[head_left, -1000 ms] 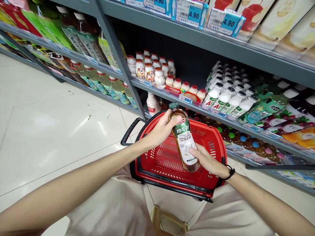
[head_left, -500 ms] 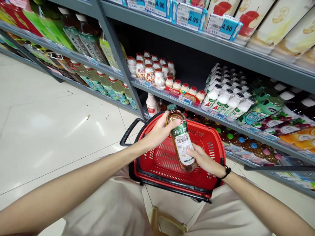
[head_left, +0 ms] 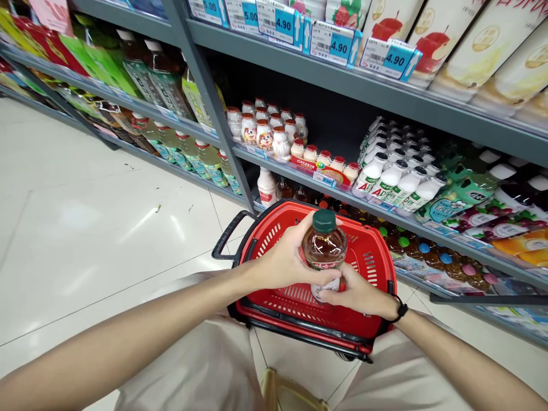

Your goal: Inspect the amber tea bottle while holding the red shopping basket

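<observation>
A plastic drink bottle (head_left: 324,245) with a dark green cap and brown liquid stands nearly upright over the red shopping basket (head_left: 280,308), its cap toward me. My left hand (head_left: 295,260) is wrapped round its upper body, thumb across the front. Lower down, my right hand (head_left: 357,294) grips the bottle, its thumb on the pale label. Both hands cover most of the label. A black band circles my right wrist. The basket has slotted sides and a black handle (head_left: 231,234) sticking out at the left. No other item shows inside it.
A grey shelf rack (head_left: 351,80) runs behind the basket. It bears small red-capped bottles (head_left: 265,134), white bottles with black caps (head_left: 372,171) and cartons (head_left: 432,51). Tiled floor (head_left: 85,228) lies to the left. A yellowish stool edge (head_left: 295,394) shows between my knees.
The bottle has tipped from slanting with its label facing up to nearly upright, cap toward me. My left hand has shifted from its neck to its upper body.
</observation>
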Available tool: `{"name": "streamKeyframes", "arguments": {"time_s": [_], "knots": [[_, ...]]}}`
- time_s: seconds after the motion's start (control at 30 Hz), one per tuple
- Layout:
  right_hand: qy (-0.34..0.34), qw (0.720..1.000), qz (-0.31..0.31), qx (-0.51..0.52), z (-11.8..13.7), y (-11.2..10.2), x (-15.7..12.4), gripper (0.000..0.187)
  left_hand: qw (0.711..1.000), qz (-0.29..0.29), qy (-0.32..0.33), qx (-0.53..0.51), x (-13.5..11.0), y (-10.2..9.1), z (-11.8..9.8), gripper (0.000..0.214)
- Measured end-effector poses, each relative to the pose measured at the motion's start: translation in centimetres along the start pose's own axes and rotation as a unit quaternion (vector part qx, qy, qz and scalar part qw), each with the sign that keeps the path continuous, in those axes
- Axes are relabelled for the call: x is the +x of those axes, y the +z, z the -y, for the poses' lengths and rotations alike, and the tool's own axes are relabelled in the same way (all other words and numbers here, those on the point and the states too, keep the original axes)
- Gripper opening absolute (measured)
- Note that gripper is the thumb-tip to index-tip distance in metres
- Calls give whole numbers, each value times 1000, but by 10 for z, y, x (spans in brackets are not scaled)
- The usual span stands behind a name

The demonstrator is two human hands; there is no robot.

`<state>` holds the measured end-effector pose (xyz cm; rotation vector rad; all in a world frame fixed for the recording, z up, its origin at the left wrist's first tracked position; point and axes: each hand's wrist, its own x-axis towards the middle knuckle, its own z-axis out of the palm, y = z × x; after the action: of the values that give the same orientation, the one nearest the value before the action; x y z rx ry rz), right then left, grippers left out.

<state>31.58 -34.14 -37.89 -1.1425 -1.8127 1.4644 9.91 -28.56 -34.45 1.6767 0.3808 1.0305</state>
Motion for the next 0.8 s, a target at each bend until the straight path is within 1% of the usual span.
{"name": "streamKeyframes", "arguments": {"time_s": [0.1, 0.17, 0.2, 0.3, 0.33, 0.37, 0.43, 0.5, 0.63, 0.7, 0.8], "knots": [[12, 1000, 9, 5, 1, 2, -1, 51, 1000, 9, -9, 12, -1, 3, -4, 62], [4, 1000, -13, 24, -3, 4, 0, 54, 1000, -4, -16, 26, -2, 5, -4, 64], [3, 998, -32, 44, -6, 4, 1, 55, 999, -26, -21, 37, -2, 6, -4, 66], [15, 989, -88, 121, -16, 4, 8, 57, 988, -122, -44, 84, -2, 8, -1, 69], [19, 986, -96, 138, -18, 2, 10, 58, 984, -141, -47, 99, -2, 7, 0, 69], [18, 983, -101, 150, -19, 0, 12, 59, 982, -145, -45, 110, -2, 6, 1, 68], [3, 980, -99, 171, -19, -5, 13, 61, 985, -126, -22, 119, -2, 1, 2, 66], [-10, 977, -83, 196, -18, -10, 11, 62, 988, -102, 20, 114, -2, -4, 2, 67], [-4, 971, -50, 235, -20, -13, 6, 70, 991, -59, 104, 66, -4, -5, 1, 73], [9, 968, -45, 247, -23, -9, 5, 76, 991, -51, 115, 49, -4, -3, -1, 75], [42, 964, -41, 260, -28, -2, 5, 84, 992, -63, 98, 48, -4, -1, -4, 78]]}}
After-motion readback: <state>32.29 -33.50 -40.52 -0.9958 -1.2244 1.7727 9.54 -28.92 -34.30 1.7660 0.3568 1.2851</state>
